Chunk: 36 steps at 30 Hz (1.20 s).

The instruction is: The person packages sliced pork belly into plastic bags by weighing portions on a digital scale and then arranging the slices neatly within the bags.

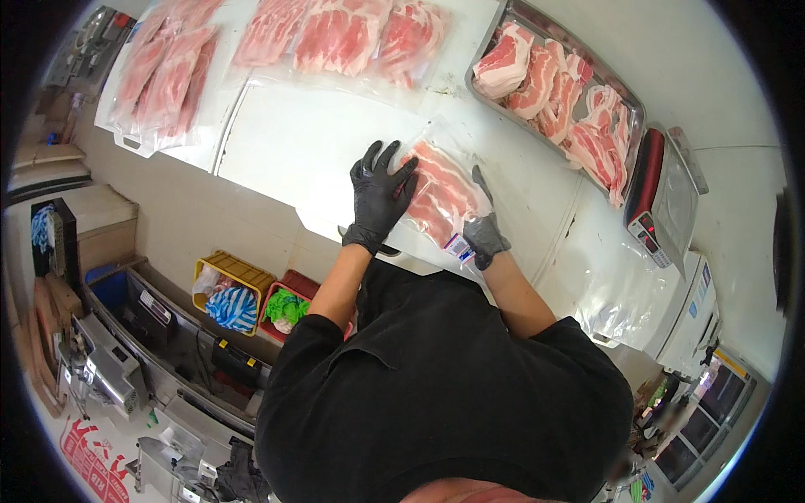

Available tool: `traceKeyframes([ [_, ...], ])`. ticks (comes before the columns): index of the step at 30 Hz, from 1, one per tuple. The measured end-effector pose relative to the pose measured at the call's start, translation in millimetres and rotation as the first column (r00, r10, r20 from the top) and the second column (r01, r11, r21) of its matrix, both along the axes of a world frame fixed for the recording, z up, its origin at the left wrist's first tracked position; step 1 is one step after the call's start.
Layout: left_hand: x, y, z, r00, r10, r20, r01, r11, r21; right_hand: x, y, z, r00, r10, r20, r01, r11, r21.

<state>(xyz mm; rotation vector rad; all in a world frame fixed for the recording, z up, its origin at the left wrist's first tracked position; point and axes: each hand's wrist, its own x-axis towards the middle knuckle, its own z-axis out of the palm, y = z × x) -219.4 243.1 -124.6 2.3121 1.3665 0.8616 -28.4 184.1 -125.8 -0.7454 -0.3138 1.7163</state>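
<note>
A clear plastic bag of sliced pork belly (pixel 445 195) lies on the white work surface before me. Near its lower corner is a small printed label (pixel 459 248). Both hands wear black gloves. My left hand (pixel 380 195) rests flat at the bag's left edge, fingers spread, thumb and fingertips touching the plastic over the meat. My right hand (pixel 484 232) is along the bag's right side, partly seen through clear film that greys the glove. Its fingers run up beside the meat, and some are hidden, so I cannot tell whether they grip the plastic.
A metal tray (pixel 553 146) of unbagged pork belly stands at upper right, beside a red-and-black vacuum sealer (pixel 648 182). Bagged meat (pixel 343 38) lies along the far side, with more bags (pixel 166 82) at left. Empty plastic bags (pixel 619 308) lie at right. Yellow (pixel 264 276) and red (pixel 295 281) crates sit below.
</note>
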Motion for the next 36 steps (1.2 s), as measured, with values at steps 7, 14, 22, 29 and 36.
traceKeyframes([
  [7, 0.5, 0.5, -1.4, 0.999, 0.009, -0.054, -0.01, 1.0, -0.005, 48.5, -64.3, -9.6, 0.036, -0.111, 0.993, -0.208, 0.971, 0.116],
  [14, 0.9, 0.9, -5.1, 0.999, 0.013, -0.029, -0.014, 1.0, -0.014, 78.2, -89.9, -20.4, 0.469, 0.118, 0.875, -0.144, 0.988, -0.056],
  [22, -17.4, -5.9, -6.8, 0.948, 0.025, 0.318, -0.005, 0.998, -0.063, 164.8, -149.5, 48.5, 0.757, 0.232, 0.611, -0.191, 0.973, -0.133],
  [29, -38.1, -22.8, -1.8, 0.889, 0.117, 0.442, -0.054, 0.987, -0.153, 225.7, -30.3, 121.4, -0.241, -0.098, 0.966, 0.082, 0.989, 0.12],
  [36, -43.3, -33.6, -14.6, 0.947, 0.11, 0.301, -0.106, 0.994, -0.027, 283.0, 196.6, 42.6, -0.289, -0.167, 0.943, -0.024, 0.986, 0.167],
])
